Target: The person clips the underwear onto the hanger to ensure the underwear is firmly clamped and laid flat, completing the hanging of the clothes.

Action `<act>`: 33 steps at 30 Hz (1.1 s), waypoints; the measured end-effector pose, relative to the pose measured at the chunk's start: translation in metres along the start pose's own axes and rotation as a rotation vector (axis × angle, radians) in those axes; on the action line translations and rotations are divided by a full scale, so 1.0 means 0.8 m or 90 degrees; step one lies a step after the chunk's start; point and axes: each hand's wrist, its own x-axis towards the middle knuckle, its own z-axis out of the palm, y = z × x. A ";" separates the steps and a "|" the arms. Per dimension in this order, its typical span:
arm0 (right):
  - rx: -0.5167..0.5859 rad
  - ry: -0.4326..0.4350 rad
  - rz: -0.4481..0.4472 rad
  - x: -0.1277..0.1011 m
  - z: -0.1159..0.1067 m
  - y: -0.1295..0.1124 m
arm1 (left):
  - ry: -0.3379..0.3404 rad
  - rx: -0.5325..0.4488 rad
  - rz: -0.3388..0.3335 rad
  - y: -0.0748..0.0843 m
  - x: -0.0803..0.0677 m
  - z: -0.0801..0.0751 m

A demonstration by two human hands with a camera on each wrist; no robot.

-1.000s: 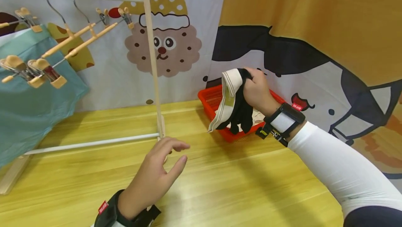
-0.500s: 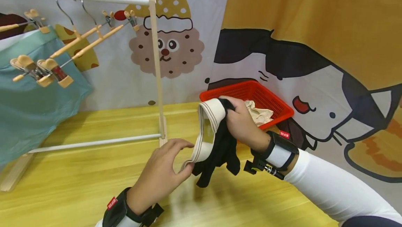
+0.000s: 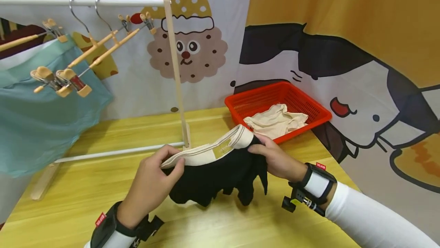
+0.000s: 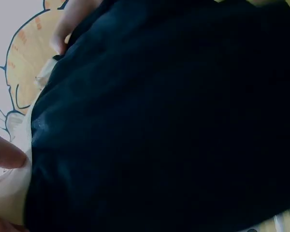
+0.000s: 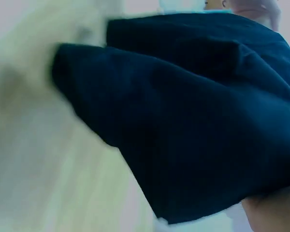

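Hands stretch a black garment (image 3: 220,175) by its cream waistband (image 3: 209,148) just above the yellow wooden counter (image 3: 240,221). The left hand (image 3: 154,183) has its grip pinching the band's left end between thumb and fingers; the right hand (image 3: 275,160) has its grip curled round the right end, where band meets dark cloth. The black fabric hangs bunched below the band, between the two hands, and fills both wrist views (image 4: 174,121) (image 5: 203,111). Behind the right hand, a red mesh basket (image 3: 309,105) sits on the counter and holds a crumpled cream cloth (image 3: 275,120). To the left stands a wooden clothes rack (image 3: 175,68) with a white rail, carrying wooden clip hangers (image 3: 103,49) and a teal garment (image 3: 41,126). Cartoon-printed cloth (image 3: 185,45) hangs behind the counter.
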 end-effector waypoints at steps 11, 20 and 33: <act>-0.232 0.025 0.125 0.003 0.018 0.049 | -0.003 -0.004 0.010 -0.012 -0.016 0.000; -0.359 0.206 0.075 0.005 0.023 0.056 | -0.020 0.001 -0.022 -0.012 -0.027 -0.008; -0.198 0.156 0.078 -0.038 0.033 0.028 | -0.060 0.026 -0.113 -0.002 -0.042 -0.038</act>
